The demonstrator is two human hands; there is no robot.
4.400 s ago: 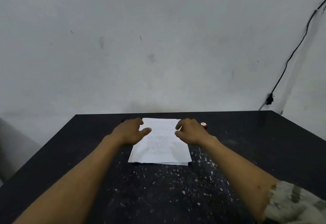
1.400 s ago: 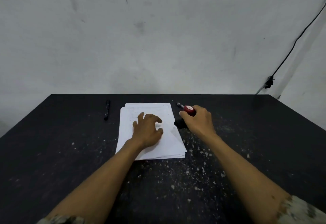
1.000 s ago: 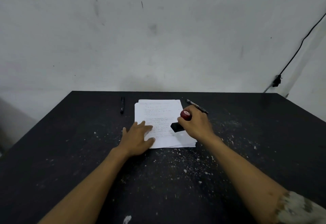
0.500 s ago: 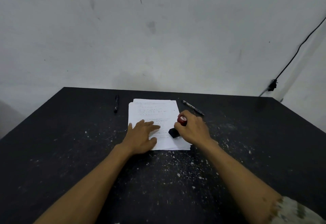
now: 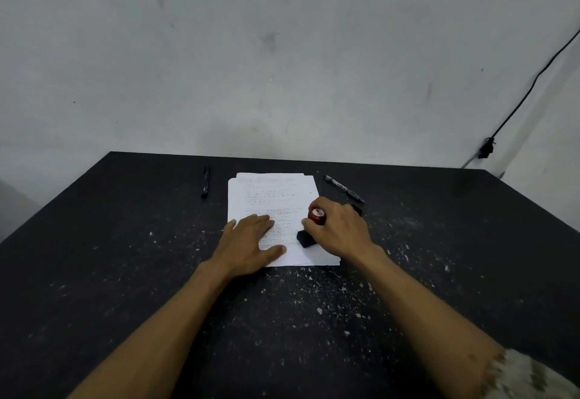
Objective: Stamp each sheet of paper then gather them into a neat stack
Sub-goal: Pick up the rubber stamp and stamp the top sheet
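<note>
Paper [image 5: 272,207] lies as a loose pile at the middle of the table [image 5: 125,273], far edges slightly fanned, so several sheets sit one on another. The stamp [image 5: 309,235] stands on the near right part of the top sheet, black base down.

Hand state:
- Left hand [image 5: 248,244]: flat, fingers spread, pressing the near left corner of the pile; grasping nothing.
- Right hand [image 5: 340,232]: clenched around the stamp's red knob, base apparently in contact with the sheet.

Risks:
- Smudged imprint, likely if the stamp tilts or slides while pressed.
- Shifted sheets, likely if the left hand eases off; thin sheets slide readily on one another.
- Faint imprint, possible because the soft pile gives under pressure.
- Lower sheets missed, since only the top sheet is exposed.

Materials and shapes:
- Paper: thin, white, matte, rectangular, with faint lines of text.
- Stamp: rounded glossy red knob on a black rectangular block.
- Table: dark, matte, speckled with pale flecks, probably dried paint.
- Left pen [image 5: 205,182] and right pen [image 5: 344,189]: slim, dark, one at each side of the pile, clear of both hands.
</note>
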